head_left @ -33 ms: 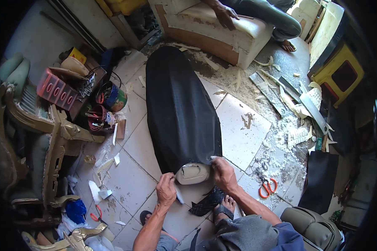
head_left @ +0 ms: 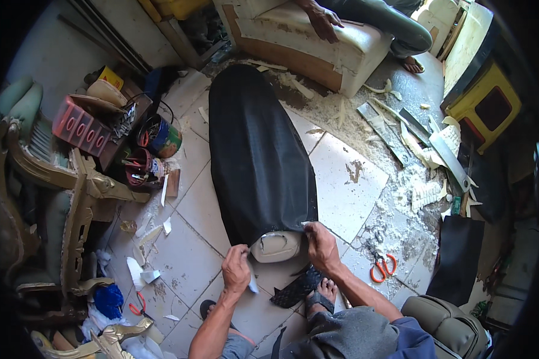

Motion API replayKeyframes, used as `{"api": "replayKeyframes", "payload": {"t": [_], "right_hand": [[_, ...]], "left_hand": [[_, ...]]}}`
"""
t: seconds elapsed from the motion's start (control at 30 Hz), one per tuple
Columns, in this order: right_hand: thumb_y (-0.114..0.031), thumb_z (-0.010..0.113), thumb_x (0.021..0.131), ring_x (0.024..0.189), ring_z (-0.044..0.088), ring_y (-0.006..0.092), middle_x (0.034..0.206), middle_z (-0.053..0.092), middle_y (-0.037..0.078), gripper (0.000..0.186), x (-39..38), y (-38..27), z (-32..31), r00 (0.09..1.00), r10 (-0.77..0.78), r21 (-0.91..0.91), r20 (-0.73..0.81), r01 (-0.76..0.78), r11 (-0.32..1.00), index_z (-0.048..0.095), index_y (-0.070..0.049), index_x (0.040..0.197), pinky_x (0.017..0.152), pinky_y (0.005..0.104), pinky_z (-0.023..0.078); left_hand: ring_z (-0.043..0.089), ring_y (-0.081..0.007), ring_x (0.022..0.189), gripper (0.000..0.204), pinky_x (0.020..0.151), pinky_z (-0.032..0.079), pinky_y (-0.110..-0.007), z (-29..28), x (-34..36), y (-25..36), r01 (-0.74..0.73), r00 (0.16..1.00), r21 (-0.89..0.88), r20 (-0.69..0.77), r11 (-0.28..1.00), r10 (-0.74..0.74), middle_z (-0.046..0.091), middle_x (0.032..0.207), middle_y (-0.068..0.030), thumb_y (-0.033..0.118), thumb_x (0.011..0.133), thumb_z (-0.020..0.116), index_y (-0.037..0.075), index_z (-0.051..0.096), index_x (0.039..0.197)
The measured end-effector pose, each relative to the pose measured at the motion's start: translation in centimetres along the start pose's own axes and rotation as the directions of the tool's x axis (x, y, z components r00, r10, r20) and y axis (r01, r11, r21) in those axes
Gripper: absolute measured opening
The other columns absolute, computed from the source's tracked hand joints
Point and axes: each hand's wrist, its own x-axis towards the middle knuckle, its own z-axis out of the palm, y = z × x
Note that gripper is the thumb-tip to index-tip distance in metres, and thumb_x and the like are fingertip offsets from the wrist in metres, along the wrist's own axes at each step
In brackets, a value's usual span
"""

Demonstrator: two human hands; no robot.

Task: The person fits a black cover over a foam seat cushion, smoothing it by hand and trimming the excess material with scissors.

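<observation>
A long black seat cover (head_left: 259, 155) lies draped over a motorcycle seat on the tiled floor in front of me. At its near end the pale foam (head_left: 275, 248) shows, uncovered. My left hand (head_left: 236, 268) pinches the cover's left near corner, fingers closed. My right hand (head_left: 323, 246) grips the right near corner, also closed. The cover's near edge runs between the two hands, just above the foam. A black textured strip (head_left: 296, 287) lies on the floor beside my foot.
Orange-handled scissors (head_left: 382, 267) lie to the right, near foam dust and scraps. Orange-handled pliers (head_left: 139, 306) lie at left. Tool cans (head_left: 160, 136) and a carved chair frame (head_left: 72, 197) stand on the left. Another person's hand (head_left: 326, 24) rests by a cream sofa (head_left: 305, 51) at the back.
Both hands have shifted very slightly, the left one upward. The cover's creases near the foam look different, and its near edge lies a little straighter.
</observation>
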Motion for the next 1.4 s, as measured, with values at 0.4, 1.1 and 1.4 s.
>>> {"api": "replayKeyframes", "payload": {"t": [0.4, 1.1, 1.4], "right_hand": [[-0.014, 0.066, 0.083, 0.090, 0.056, 0.0225, 0.096, 0.059, 0.006, 0.024, 1.9, -3.6, 2.6, 0.816, -0.395, -0.343, 0.423, 0.547, 0.763, 0.064, -0.009, 0.107, 0.079, 0.0384, 0.044], [0.004, 0.055, 0.084, 0.094, 0.058, 0.0378, 0.097, 0.055, 0.019, 0.030, 4.4, -0.4, 0.7, 0.932, -0.167, -0.149, 0.323, 0.225, 0.963, 0.054, 0.000, 0.114, 0.084, 0.0444, 0.049], [-0.034, 0.079, 0.080, 0.092, 0.064, 0.0347, 0.094, 0.059, 0.014, 0.047, 1.5, 0.6, -0.3, 0.806, -0.031, -0.254, 0.591, 0.222, 0.941, 0.052, -0.004, 0.103, 0.073, 0.0447, 0.052]], "left_hand": [[0.061, -0.0388, 0.086, 0.022, 0.079, 0.051, -0.045, -6.6, 6.7, 3.1, -0.163, 0.983, 0.097, 0.099, 0.982, 0.153, 0.059, 0.095, -0.0192, 0.002, 0.085, 0.052, -0.001, 0.062, 0.105], [0.061, -0.0385, 0.092, 0.014, 0.082, 0.051, -0.047, -3.5, 5.3, 1.0, -0.145, 0.967, 0.110, 0.228, 0.983, 0.117, 0.060, 0.095, -0.0179, 0.009, 0.091, 0.059, -0.001, 0.058, 0.100], [0.058, -0.0354, 0.058, 0.052, 0.055, 0.048, -0.044, 0.8, 1.3, 1.1, -0.147, 0.982, 0.223, 0.153, 0.964, 0.114, 0.060, 0.066, -0.0136, 0.041, 0.072, 0.087, 0.005, 0.051, 0.079]]}}
